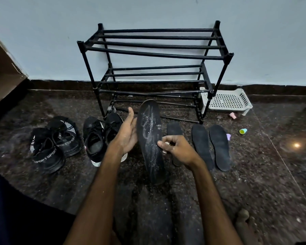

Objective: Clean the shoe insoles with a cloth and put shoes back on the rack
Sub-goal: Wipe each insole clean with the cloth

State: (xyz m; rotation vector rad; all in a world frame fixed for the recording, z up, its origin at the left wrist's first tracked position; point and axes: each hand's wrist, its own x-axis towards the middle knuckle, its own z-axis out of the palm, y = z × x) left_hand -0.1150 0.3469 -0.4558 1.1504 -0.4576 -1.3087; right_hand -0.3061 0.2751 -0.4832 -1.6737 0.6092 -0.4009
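Steadying long, dark, dust-streaked insole (pixel 149 135) upright with flat, released left hand (pixel 129 133); pinching small white scrap (pixel 166 143) against its edge with curled right hand (pixel 177 147).

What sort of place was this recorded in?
Probably a home entryway or room corner, seen from floor level: a black shoe rack stands against a plain painted wall, sneakers and loose insoles lie on the dark stone floor, and a white plastic tray sits beside the rack.
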